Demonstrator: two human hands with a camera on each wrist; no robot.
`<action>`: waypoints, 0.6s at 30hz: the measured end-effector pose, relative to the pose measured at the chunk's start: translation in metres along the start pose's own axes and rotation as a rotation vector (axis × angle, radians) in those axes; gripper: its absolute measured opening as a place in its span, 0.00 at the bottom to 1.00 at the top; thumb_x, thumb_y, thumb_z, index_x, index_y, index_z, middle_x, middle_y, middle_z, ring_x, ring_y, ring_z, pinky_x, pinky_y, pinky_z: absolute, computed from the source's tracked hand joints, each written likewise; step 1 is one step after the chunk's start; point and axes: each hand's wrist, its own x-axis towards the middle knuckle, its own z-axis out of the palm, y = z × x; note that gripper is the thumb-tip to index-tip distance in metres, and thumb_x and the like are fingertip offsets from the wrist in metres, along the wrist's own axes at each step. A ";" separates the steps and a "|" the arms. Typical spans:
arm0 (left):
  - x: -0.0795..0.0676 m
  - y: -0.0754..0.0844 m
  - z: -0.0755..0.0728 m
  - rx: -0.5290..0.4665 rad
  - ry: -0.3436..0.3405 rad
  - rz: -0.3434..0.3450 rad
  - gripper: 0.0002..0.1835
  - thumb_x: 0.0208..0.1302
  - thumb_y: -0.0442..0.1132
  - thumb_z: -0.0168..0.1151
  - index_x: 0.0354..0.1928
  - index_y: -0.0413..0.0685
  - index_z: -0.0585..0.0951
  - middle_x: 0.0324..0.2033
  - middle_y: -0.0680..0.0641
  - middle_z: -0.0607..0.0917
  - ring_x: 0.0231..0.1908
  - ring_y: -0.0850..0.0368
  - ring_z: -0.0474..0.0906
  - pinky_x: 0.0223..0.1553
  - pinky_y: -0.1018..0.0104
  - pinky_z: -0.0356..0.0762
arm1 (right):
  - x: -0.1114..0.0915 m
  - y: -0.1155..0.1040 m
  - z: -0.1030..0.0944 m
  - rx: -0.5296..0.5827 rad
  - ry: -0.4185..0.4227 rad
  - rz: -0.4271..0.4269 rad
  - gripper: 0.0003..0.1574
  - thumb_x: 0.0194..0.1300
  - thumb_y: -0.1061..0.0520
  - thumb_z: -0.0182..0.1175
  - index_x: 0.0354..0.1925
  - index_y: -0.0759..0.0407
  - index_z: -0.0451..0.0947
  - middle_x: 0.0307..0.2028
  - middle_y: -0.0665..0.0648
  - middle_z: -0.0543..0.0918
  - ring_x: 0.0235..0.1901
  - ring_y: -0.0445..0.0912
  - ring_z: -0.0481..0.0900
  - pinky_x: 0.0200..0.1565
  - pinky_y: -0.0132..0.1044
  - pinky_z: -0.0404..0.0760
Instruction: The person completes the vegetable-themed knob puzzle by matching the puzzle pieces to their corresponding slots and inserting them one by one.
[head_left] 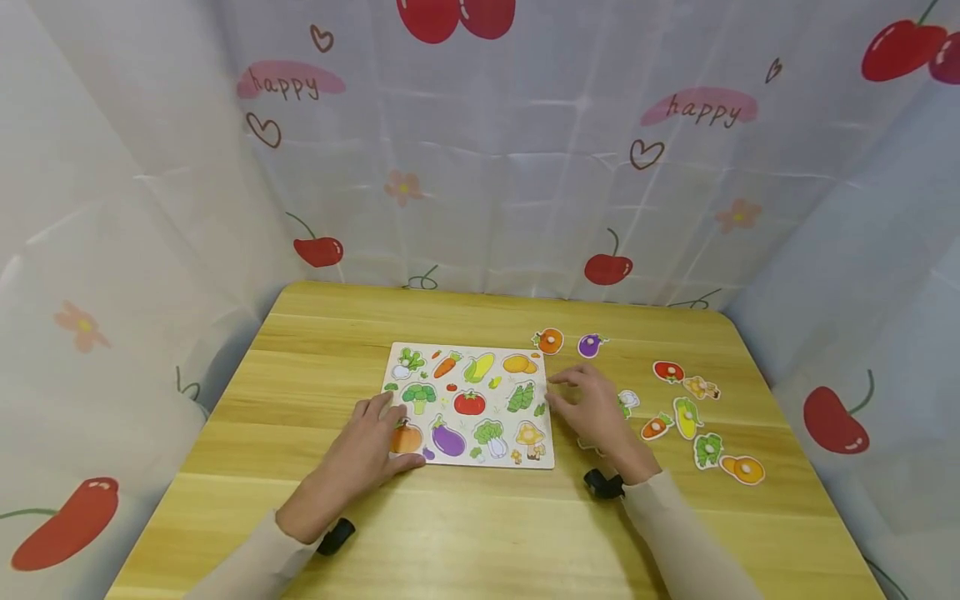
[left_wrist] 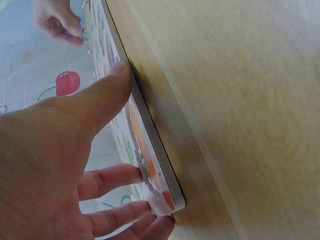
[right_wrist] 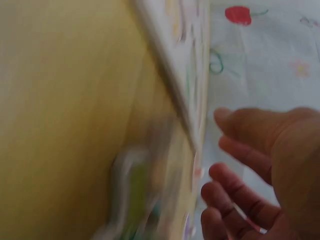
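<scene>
A pale wooden vegetable puzzle board lies flat on the table, printed with a tomato, corn, broccoli and other vegetables. At its near-left corner rests my left hand, fingers spread. In the left wrist view its thumb lies along the board's near edge, and the fingertips touch the corner by the orange pumpkin picture. My right hand hovers at the board's right edge with fingers loosely bent and nothing between them. Below that hand, in the right wrist view, is a blurred green-and-white piece.
Knobbed pieces lie right of the board: a pumpkin, an eggplant, a tomato, a mushroom, a carrot, corn, a leafy green and a potato. A printed curtain surrounds the wooden table.
</scene>
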 end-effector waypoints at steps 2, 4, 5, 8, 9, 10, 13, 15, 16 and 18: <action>0.000 0.000 0.000 0.002 0.003 0.006 0.46 0.65 0.62 0.88 0.73 0.37 0.84 0.80 0.26 0.76 0.76 0.26 0.74 0.77 0.32 0.82 | -0.008 0.014 -0.008 -0.002 0.012 -0.026 0.18 0.74 0.58 0.82 0.59 0.60 0.95 0.59 0.65 0.91 0.61 0.63 0.89 0.65 0.65 0.88; 0.000 0.000 0.001 0.000 0.005 0.007 0.46 0.66 0.62 0.88 0.73 0.37 0.84 0.80 0.26 0.76 0.77 0.26 0.74 0.77 0.32 0.82 | -0.016 0.027 -0.017 -0.014 0.012 -0.053 0.18 0.75 0.57 0.82 0.60 0.60 0.95 0.59 0.64 0.92 0.60 0.63 0.89 0.63 0.65 0.88; 0.001 0.000 0.001 -0.002 0.006 0.006 0.46 0.66 0.62 0.88 0.73 0.37 0.84 0.80 0.26 0.76 0.77 0.26 0.74 0.78 0.33 0.82 | -0.020 0.034 -0.021 -0.021 0.011 -0.065 0.19 0.75 0.56 0.82 0.60 0.59 0.95 0.59 0.63 0.92 0.60 0.63 0.89 0.62 0.65 0.88; 0.001 -0.001 0.000 -0.004 0.014 0.008 0.46 0.66 0.62 0.88 0.73 0.37 0.84 0.80 0.25 0.76 0.76 0.25 0.74 0.77 0.32 0.82 | -0.029 0.052 -0.035 -0.059 0.017 -0.089 0.20 0.75 0.54 0.82 0.61 0.58 0.94 0.59 0.63 0.92 0.60 0.63 0.89 0.61 0.65 0.89; 0.001 -0.001 0.000 -0.007 0.014 0.006 0.46 0.66 0.62 0.88 0.73 0.36 0.84 0.80 0.25 0.76 0.77 0.25 0.74 0.77 0.32 0.82 | -0.032 0.059 -0.040 -0.066 0.021 -0.092 0.20 0.75 0.54 0.82 0.61 0.58 0.94 0.59 0.63 0.92 0.60 0.63 0.89 0.61 0.65 0.89; 0.001 0.000 0.000 -0.008 0.014 0.005 0.46 0.66 0.62 0.88 0.73 0.37 0.84 0.80 0.25 0.76 0.77 0.26 0.74 0.77 0.32 0.82 | -0.035 0.065 -0.045 -0.079 0.032 -0.097 0.21 0.74 0.54 0.83 0.61 0.58 0.94 0.59 0.63 0.92 0.60 0.63 0.89 0.60 0.64 0.89; 0.001 0.000 0.000 -0.008 0.014 0.004 0.46 0.66 0.63 0.87 0.73 0.37 0.84 0.80 0.26 0.76 0.77 0.26 0.74 0.78 0.32 0.82 | -0.045 0.085 -0.060 -0.100 0.062 -0.109 0.22 0.71 0.56 0.85 0.60 0.58 0.95 0.58 0.62 0.92 0.55 0.60 0.89 0.53 0.56 0.88; 0.000 0.001 0.000 -0.010 0.011 0.003 0.46 0.66 0.63 0.87 0.73 0.37 0.84 0.80 0.26 0.76 0.78 0.26 0.73 0.78 0.32 0.82 | -0.051 0.098 -0.069 -0.113 0.084 -0.124 0.23 0.68 0.57 0.87 0.59 0.58 0.95 0.57 0.62 0.92 0.50 0.57 0.87 0.49 0.48 0.87; 0.000 0.001 0.000 -0.010 0.010 0.004 0.46 0.66 0.63 0.87 0.73 0.37 0.84 0.80 0.26 0.76 0.78 0.26 0.73 0.78 0.32 0.82 | -0.054 0.104 -0.073 -0.120 0.096 -0.135 0.23 0.66 0.57 0.88 0.58 0.59 0.95 0.56 0.62 0.92 0.48 0.56 0.87 0.46 0.45 0.86; 0.000 0.002 0.000 -0.009 0.011 0.008 0.46 0.65 0.63 0.88 0.73 0.37 0.84 0.80 0.26 0.76 0.78 0.25 0.74 0.78 0.32 0.82 | -0.060 0.114 -0.080 -0.117 0.109 -0.145 0.23 0.63 0.59 0.89 0.56 0.59 0.95 0.54 0.61 0.92 0.42 0.52 0.85 0.40 0.38 0.84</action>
